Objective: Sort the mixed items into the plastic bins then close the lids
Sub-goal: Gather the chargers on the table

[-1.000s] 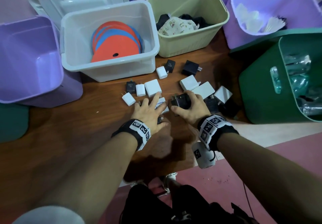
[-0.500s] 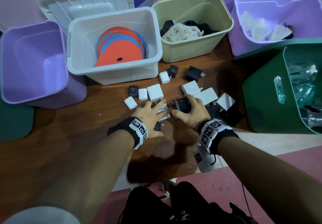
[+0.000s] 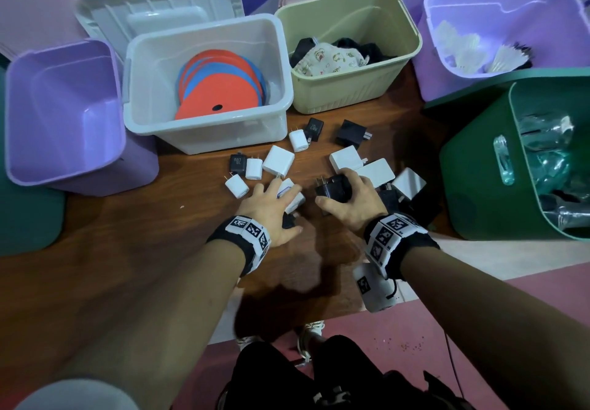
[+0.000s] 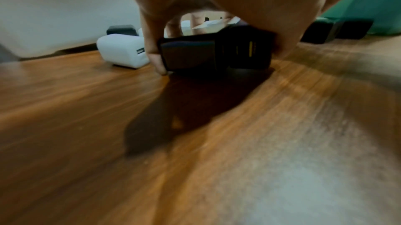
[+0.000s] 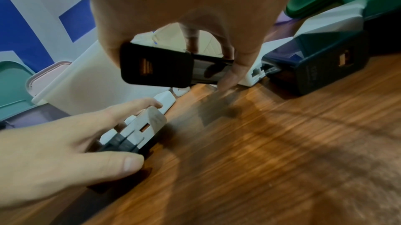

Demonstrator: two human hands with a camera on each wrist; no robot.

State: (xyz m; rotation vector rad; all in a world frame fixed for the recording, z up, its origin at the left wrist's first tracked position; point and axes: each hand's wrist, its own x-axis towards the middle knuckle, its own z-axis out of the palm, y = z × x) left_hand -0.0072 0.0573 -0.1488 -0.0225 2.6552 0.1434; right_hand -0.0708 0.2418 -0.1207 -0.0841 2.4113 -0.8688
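Several white and black plug chargers lie scattered on the wooden table. My left hand lies over a small cluster near the table's middle. Its fingers and thumb curl round a black charger with a white charger on top. My right hand grips another black charger, which in the right wrist view is lifted just off the wood. More chargers sit just past the right hand, partly hidden by it.
Open bins ring the chargers: an empty purple bin at the left, a clear bin with red and blue discs, a beige bin with cloth, a purple bin with shuttlecocks, and a green bin with bottles. A lid leans behind.
Both hands stay at the same chargers. The left hand's spread fingers have drawn in around its cluster, and the right hand's charger has come slightly off the table.
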